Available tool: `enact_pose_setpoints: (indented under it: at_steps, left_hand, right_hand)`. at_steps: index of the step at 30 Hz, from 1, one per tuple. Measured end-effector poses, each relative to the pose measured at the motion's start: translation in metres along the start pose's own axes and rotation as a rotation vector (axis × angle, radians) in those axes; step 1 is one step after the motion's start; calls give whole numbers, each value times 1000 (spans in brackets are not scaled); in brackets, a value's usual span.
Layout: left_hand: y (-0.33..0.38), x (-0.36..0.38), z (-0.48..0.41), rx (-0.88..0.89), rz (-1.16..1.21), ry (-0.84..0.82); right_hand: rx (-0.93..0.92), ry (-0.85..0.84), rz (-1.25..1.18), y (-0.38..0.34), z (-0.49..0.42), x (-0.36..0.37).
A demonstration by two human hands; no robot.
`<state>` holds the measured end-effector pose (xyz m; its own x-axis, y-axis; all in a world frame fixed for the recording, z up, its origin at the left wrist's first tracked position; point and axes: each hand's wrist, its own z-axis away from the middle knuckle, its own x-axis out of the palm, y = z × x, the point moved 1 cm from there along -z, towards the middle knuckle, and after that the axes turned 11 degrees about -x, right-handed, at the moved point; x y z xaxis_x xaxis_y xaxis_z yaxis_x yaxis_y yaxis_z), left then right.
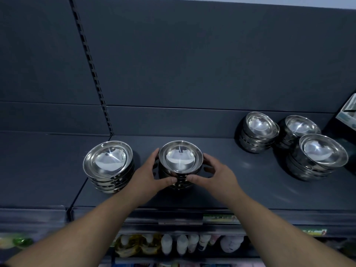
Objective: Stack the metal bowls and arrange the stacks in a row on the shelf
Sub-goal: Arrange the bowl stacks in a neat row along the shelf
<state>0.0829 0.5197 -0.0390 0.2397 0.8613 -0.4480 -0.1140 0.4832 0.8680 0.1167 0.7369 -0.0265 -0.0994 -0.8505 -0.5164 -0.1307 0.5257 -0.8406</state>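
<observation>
Holding middle stack of bowls (180,160) between both hands, on the dark shelf (240,185), roughly midway between back panel and front edge. Left hand (148,178) curled round the stack's left side, thumb at the front, fingers wrapped toward the back. Right hand (217,176) curled round the right side, thumb at the front, fingers behind the rim. Thumbs close together, not touching. Several bowls nested, open sides up, stack upright. Cannot tell whether resting on the shelf or lifted a little.

Close beside the left hand: left stack (107,162), wider bowls, open sides up.

Well apart to the right, three more. Back stack (259,130) near the back panel, top bowl tilted. Corner stack (300,128) just right of it, also at the back. Front stack (323,151) before the corner stack, overlapping it in view; touching or not, cannot tell.

Light box (348,112) at far right, cut off at the edge. Slotted rail (90,62) up the back panel at left. Label strip (219,218) on the shelf's front lip. White bottles (182,245) on a lower shelf, blurred.
</observation>
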Motion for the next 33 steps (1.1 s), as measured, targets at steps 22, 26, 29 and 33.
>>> enact_pose_setpoints:
  at_steps: [22, 26, 29, 33]
  left_hand:
    - [-16, 16, 3, -50, -66, 88]
    - [-10, 12, 6, -20, -61, 94]
    - [-3, 8, 7, 15, -43, 103]
    - [1, 5, 8, 37, -33, 104]
  right_hand:
    - [18, -43, 24, 19, -3, 9]
    - [11, -57, 20, 18, -2, 8]
    - [-16, -33, -5, 14, -2, 4]
    - [-44, -11, -25, 10, -3, 2]
